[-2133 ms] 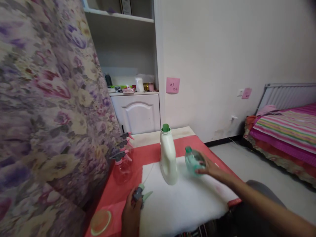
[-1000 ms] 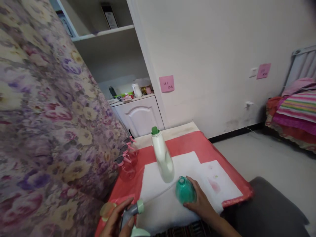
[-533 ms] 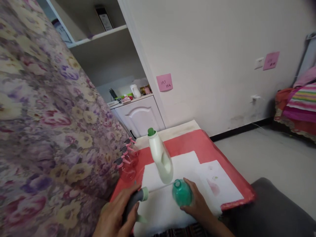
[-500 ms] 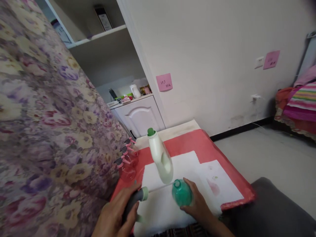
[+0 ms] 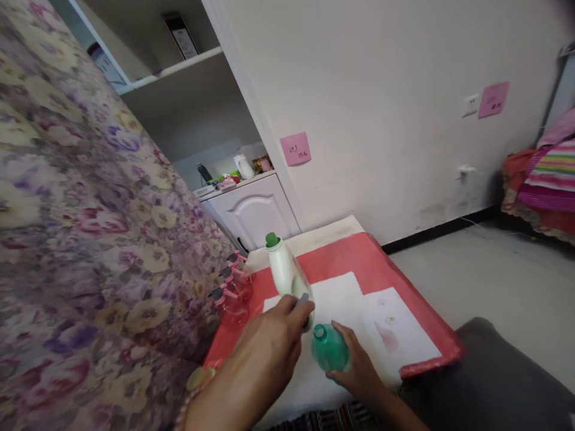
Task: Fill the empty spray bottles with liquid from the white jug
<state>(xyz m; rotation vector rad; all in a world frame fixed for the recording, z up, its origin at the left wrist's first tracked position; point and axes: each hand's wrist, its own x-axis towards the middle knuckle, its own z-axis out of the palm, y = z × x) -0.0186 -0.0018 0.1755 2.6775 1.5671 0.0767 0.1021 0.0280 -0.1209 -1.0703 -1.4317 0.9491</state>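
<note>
My right hand (image 5: 354,365) is wrapped round a translucent teal bottle (image 5: 331,348) with an uncapped neck, held over the white cloth. To its upper left, my left hand (image 5: 278,335) is closed with its back towards me, gripping a dark grey spray head (image 5: 304,298). Only a grey tip shows by the thumb; the fingers hide the rest. Behind that hand stands a pale green jug (image 5: 282,266) with a green spout, its lower part covered by the hand. Whether hand and jug touch, I cannot tell.
Several clear pump bottles with pink collars (image 5: 231,305) line the left edge of the red-covered table (image 5: 335,257). A round yellowish-green object (image 5: 200,378) lies by my left wrist. A floral curtain (image 5: 112,239) hangs at left; a dark grey seat (image 5: 489,371) stands at right.
My left hand has moved right and forward with the spray head, turning its back to the camera and now covering the jug's lower part. The right hand and teal bottle have barely shifted.
</note>
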